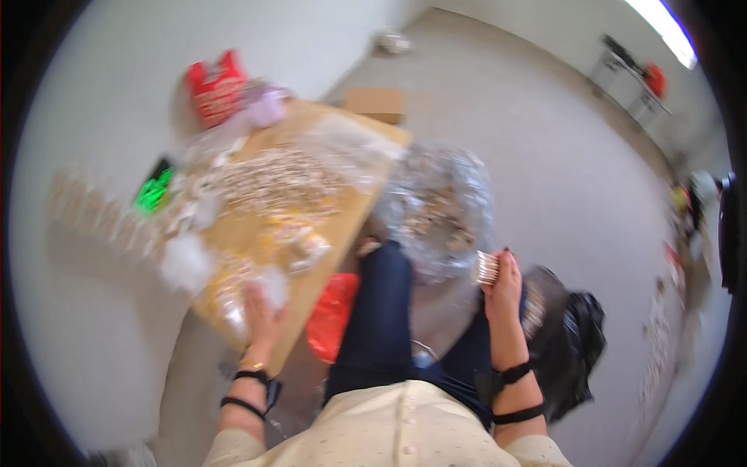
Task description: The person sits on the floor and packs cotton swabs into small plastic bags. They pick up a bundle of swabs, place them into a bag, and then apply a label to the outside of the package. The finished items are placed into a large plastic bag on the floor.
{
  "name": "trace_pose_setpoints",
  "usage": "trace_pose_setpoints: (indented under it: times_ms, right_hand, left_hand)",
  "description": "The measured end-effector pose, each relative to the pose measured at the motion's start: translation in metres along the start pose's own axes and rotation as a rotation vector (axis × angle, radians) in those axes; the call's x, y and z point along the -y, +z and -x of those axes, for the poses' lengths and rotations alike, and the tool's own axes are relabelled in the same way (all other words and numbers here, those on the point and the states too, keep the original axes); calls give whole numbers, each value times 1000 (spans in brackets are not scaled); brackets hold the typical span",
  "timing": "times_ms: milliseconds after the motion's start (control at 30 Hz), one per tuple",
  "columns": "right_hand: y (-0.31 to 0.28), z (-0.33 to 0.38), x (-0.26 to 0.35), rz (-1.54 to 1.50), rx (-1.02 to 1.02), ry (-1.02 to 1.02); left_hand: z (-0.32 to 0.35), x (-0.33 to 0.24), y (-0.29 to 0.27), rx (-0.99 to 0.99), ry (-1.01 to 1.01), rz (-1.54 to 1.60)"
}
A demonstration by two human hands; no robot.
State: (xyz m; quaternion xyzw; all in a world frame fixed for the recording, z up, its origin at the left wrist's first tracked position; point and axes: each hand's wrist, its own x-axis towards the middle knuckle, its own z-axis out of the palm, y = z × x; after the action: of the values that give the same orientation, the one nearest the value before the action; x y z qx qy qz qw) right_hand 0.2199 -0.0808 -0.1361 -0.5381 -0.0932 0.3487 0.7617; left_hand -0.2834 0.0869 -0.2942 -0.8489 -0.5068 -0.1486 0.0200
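My right hand (506, 284) is closed around a small bundle of light, striped pieces (485, 268), held out to the right of my knees. What exactly the pieces are is too blurred to tell. Over the near left part of the wooden table (294, 331), my left hand (263, 315) has its fingers stretched out, thumb apart. It is beside a clear plastic packet (233, 307) and a whitish plastic bag (274, 286); whether it touches them is smeared by motion. A heap of small brownish pieces (280, 177) lies farther up the table, with yellow-and-white packets (299, 241) nearer me.
A large clear plastic bag with brownish pieces (436, 210) stands on the floor right of the table. A black bag (580, 335) lies beside my right leg, a red bag (331, 315) under the table edge. A cardboard box (373, 103) sits beyond the table; a red bag (216, 89) is at its far left.
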Motion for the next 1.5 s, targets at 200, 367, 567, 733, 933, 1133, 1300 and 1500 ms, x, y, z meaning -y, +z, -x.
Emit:
trace_pose_setpoints:
  times_ms: [200, 367, 567, 733, 933, 1133, 1300, 1500]
  right_hand:
    - [-145, 15, 109, 154, -386, -505]
    - [-315, 2, 66, 403, -686, -91]
    - [-398, 20, -25, 421, -774, 216]
    - [-340, -20, -41, 383, -393, 112]
    - [-156, -36, 6, 456, 4, 21]
    - [-13, -17, 4, 456, 391, -26]
    - [82, 23, -6, 492, 803, 48]
    - [117, 43, 9, 186, 837, 80]
  left_hand:
    - [-24, -43, -51, -47, -46, -66]
    - [-69, -104, -63, 8, -6, 74]
    - [-113, -101, -3, -29, -29, 470]
    - [-169, -108, -3, -32, -234, 179]
    - [-191, -108, -26, 216, -258, 108]
    - [-186, -92, -28, 101, -313, 770]
    - [-153, -204, -153, 178, -445, 1503]
    - [-127, -243, -201, -23, -119, 1292]
